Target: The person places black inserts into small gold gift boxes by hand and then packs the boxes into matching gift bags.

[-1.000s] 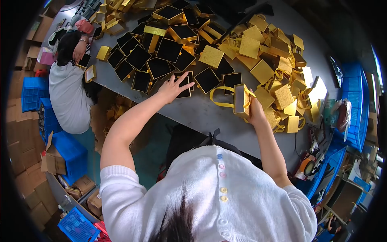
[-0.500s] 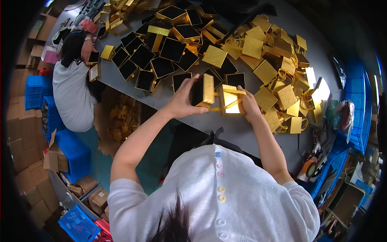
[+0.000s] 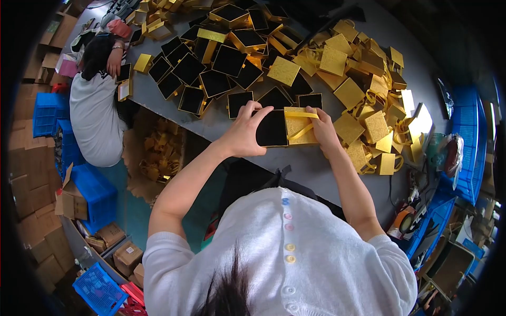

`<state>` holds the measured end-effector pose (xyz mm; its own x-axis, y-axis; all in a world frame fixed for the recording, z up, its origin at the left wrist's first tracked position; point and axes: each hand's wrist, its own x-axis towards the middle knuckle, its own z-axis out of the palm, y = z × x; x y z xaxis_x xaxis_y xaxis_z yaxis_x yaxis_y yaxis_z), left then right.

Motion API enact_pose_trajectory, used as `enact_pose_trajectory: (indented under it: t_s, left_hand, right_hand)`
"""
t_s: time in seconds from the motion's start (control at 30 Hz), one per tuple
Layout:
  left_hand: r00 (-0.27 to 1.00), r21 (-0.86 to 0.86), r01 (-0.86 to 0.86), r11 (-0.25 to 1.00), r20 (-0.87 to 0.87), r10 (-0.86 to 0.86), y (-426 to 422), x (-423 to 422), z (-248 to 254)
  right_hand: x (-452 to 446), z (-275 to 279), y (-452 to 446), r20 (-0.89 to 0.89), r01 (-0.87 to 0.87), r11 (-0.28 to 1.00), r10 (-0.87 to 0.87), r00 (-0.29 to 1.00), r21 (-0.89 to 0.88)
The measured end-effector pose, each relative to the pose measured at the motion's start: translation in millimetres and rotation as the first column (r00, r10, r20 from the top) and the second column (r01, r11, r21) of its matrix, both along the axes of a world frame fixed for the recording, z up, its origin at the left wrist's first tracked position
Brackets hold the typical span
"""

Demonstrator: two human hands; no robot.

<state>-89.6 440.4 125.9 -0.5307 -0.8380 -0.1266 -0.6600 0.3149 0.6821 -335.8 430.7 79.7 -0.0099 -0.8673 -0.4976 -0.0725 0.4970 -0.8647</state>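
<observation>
My left hand (image 3: pixel 243 131) is closed on a gold-edged box tray with a black inside (image 3: pixel 272 128), thumb and fingers on its opposite edges. My right hand (image 3: pixel 326 135) grips a gold box sleeve (image 3: pixel 300 136) with a yellow ribbon (image 3: pixel 303 114) across it. Tray and sleeve meet side by side above the table's near edge; how far the tray sits inside the sleeve I cannot tell. Just beyond my hands lies a heap of black-lined trays (image 3: pixel 229 60). To the right is a pile of gold boxes with ribbons (image 3: pixel 349 94).
Another person (image 3: pixel 95 118) sits at the left of the grey table (image 3: pixel 208 128), a hand near a black-lined tray. Below the edge stands a carton of gold pieces (image 3: pixel 161 152). Blue crates (image 3: pixel 94 197) line the left; a blue bin (image 3: pixel 466 142) is at the right.
The tray in my left hand has turned from upright to black side up and come against the sleeve. The gap between them has closed. The other person's hand has shifted slightly.
</observation>
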Motion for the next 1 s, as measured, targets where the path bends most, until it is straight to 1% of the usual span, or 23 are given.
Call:
enact_pose_trajectory:
  t_s: [0.07, 0.13, 0.17, 0.23, 0.3, 0.33, 0.4, 0.43, 0.5, 0.53, 0.57, 0.6, 0.67, 0.73, 0.8, 0.83, 0.87, 0.9, 0.93, 0.97, 1.0]
  left_hand:
    - [1.000, -0.012, 0.012, 1.000, -0.010, -0.012, 0.5, -0.3, 8.9]
    - [0.989, 0.151, 0.030, 0.988, 0.141, -0.052, -1.8, -2.7, 14.9]
    - [0.989, 0.090, 0.043, 0.995, 0.140, -0.055, -0.9, -2.0, 7.0]
    - [0.994, 0.088, 0.010, 0.996, 0.105, -0.020, 0.2, -0.6, 6.0]
    - [0.997, 0.094, -0.015, 0.995, 0.072, 0.009, 4.9, -0.5, 5.5]
    - [0.997, 0.107, -0.005, 0.994, 0.074, -0.003, 6.6, -1.6, 4.8]
    - [0.997, 0.124, 0.016, 0.992, 0.071, -0.025, 7.7, -4.6, 0.8]
    - [0.998, 0.105, 0.010, 0.994, 0.057, -0.016, 8.2, -6.0, -1.7]
    - [0.999, 0.081, 0.001, 0.997, 0.044, -0.004, 7.5, -7.3, -1.8]
    - [1.000, 0.153, -0.007, 0.988, 0.011, 0.006, 7.8, -9.4, 2.3]
    - [1.000, 0.221, -0.013, 0.975, -0.020, 0.018, 6.4, -11.0, 5.8]
    - [1.000, 0.220, -0.014, 0.975, -0.018, 0.019, 5.6, -12.8, 7.1]
    - [0.993, 0.264, -0.040, 0.964, 0.114, 0.010, 7.0, -16.6, 9.3]
    - [0.992, 0.271, -0.035, 0.962, 0.127, 0.000, 4.7, -16.0, 18.6]
    - [0.990, 0.280, -0.031, 0.959, 0.142, -0.010, 5.2, -16.0, 20.3]
    - [0.995, 0.182, -0.030, 0.983, 0.097, 0.012, 7.3, -17.5, 18.1]
    - [0.998, 0.079, -0.035, 0.996, 0.050, 0.031, 9.1, -19.3, 15.9]
    - [0.998, 0.078, -0.034, 0.996, 0.053, 0.030, 11.9, -21.0, 13.3]
    - [0.996, -0.095, -0.082, 0.992, -0.024, 0.080, 16.3, -23.2, 9.9]
    - [0.987, -0.260, -0.143, 0.955, -0.114, 0.117, 20.1, -26.6, 5.8]
    - [0.987, -0.260, -0.141, 0.955, -0.116, 0.114, 21.9, -30.5, 0.8]
  right_hand:
    - [3.7, 2.6, -0.1, -0.022, -0.011, 1.000, 0.010, 1.000, -0.022]
    - [7.5, 3.8, -0.4, -0.040, -0.022, 0.998, 0.020, 0.999, -0.050]
    - [7.6, 4.2, 1.3, -0.059, -0.030, 0.998, 0.027, 0.998, -0.049]
    - [5.9, 6.3, 0.9, -0.079, -0.042, 0.998, 0.038, 0.996, -0.046]
    - [0.6, 10.8, 1.8, -0.013, -0.069, 0.994, 0.070, 0.997, 0.083]
    - [-1.9, 9.3, 0.5, -0.012, -0.065, 0.994, 0.067, 0.998, 0.084]
    - [-7.9, 5.0, -0.1, 0.005, -0.190, 0.979, 0.190, 0.982, 0.077]
    - [-8.7, 5.3, 1.2, 0.002, -0.188, 0.979, 0.188, 0.982, 0.082]
    - [-4.6, 8.2, -0.5, 0.093, -0.142, 0.984, 0.131, 0.987, 0.112]
    - [-2.2, 13.2, 0.2, 0.095, -0.144, 0.983, 0.134, 0.986, 0.112]
    - [-0.1, 20.9, 0.3, 0.009, -0.134, 0.983, 0.134, 0.991, 0.127]
    - [0.9, 24.6, 0.7, -0.077, -0.120, 0.982, 0.132, 0.988, 0.142]
    - [-1.3, 18.2, 0.5, -0.046, -0.146, 0.978, 0.154, 0.987, 0.148]
    - [-4.1, 14.3, -1.6, -0.016, -0.171, 0.974, 0.175, 0.984, 0.148]
    - [-4.9, 12.5, -1.4, -0.062, -0.199, 0.975, 0.205, 0.977, 0.098]
    - [-4.3, 19.8, -1.9, -0.060, -0.200, 0.975, 0.206, 0.977, 0.099]
    - [-3.5, 33.9, -4.9, -0.111, -0.190, 0.977, 0.200, 0.973, 0.092]
    - [-2.5, 41.5, -6.9, -0.160, -0.178, 0.981, 0.189, 0.969, 0.083]
    - [-1.6, 35.8, -5.9, -0.157, -0.170, 0.982, 0.182, 0.971, 0.083]
    - [-1.8, 25.4, -4.3, -0.134, -0.125, 0.992, 0.128, 0.983, 0.034]
    - [-2.2, 19.2, -4.0, -0.110, -0.082, 0.996, 0.080, 0.991, -0.015]
